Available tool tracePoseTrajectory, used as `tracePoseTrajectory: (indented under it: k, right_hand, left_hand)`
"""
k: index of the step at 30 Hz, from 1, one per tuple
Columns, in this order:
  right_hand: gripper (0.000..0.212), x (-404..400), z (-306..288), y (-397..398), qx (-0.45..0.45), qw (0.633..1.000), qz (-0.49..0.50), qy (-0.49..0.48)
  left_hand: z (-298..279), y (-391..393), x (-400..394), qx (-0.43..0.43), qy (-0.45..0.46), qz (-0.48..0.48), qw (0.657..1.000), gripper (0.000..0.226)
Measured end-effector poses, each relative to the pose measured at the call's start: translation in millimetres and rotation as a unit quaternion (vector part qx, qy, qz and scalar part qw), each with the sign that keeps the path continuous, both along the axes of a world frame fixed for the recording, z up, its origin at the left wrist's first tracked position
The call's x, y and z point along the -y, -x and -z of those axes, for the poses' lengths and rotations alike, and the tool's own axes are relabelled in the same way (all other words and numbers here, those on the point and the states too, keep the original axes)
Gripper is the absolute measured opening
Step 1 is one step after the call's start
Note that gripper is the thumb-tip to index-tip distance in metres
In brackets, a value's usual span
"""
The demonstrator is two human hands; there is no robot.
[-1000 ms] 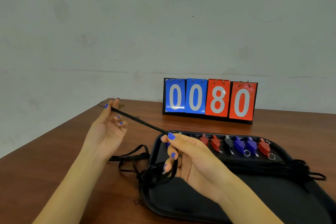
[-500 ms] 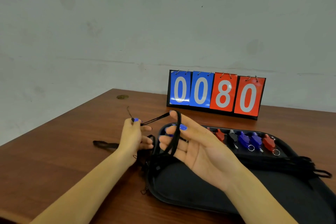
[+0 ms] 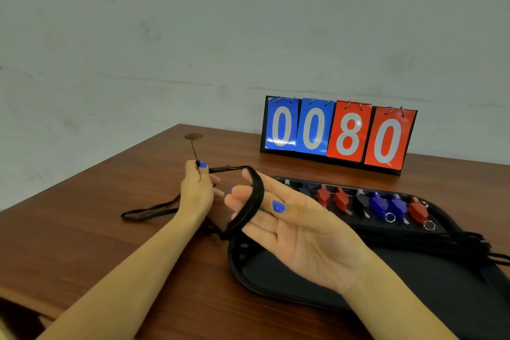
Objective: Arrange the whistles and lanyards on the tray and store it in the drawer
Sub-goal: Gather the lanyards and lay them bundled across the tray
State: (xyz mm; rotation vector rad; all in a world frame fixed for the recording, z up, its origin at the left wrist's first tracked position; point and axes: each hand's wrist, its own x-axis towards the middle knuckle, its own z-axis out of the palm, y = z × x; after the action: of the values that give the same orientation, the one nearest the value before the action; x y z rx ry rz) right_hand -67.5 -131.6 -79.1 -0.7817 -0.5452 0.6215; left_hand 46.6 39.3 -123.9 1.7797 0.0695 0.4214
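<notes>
The right hand (image 3: 292, 229) is nearest the camera, palm up over the left end of the black tray (image 3: 303, 284), fingers straight and spread. A black lanyard (image 3: 249, 210) is looped over these fingers; the thumb lies just beside the band. From the loop, one run of the band drops toward the tray's left rim. The other run leads left to the left hand (image 3: 197, 190), which pinches the lanyard's thin cord end between thumb and forefinger. A further loop of the band lies on the wooden table (image 3: 96, 229) to the left of that hand. Beyond the hands, a bundle of black lanyards (image 3: 441, 243) lies across the tray. Behind it, a row of whistles (image 3: 369, 203), red, black and blue, lies along the tray's far edge. At the far side of the table a flip scoreboard (image 3: 338, 134) stands, reading 0080.
</notes>
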Motion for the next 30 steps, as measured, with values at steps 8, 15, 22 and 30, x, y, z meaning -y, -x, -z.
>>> tracePoseTrajectory:
  k: [8,15,22,30]
  right_hand:
    - [0.053,3.8,-3.2,1.4,-0.001,1.0,0.001,0.009]
    - [0.042,18.8,-13.5,-3.2,-0.006,0.985,0.159,0.059]
    - [0.048,36.8,-22.4,-9.4,-0.025,0.976,0.214,0.015]
    - [0.037,43.2,-29.3,-8.1,-0.017,0.966,0.253,-0.046]
  left_hand:
    - [2.6,-7.9,-3.3,-0.002,-0.003,-0.012,1.0,0.017]
    - [4.3,-12.5,-5.5,-0.01,0.018,-0.02,1.0,0.015]
    - [-2.0,-16.2,-13.4,0.032,0.076,-0.066,0.994,0.01]
    - [-11.4,-14.1,-15.2,0.027,0.164,-0.091,0.982,0.012]
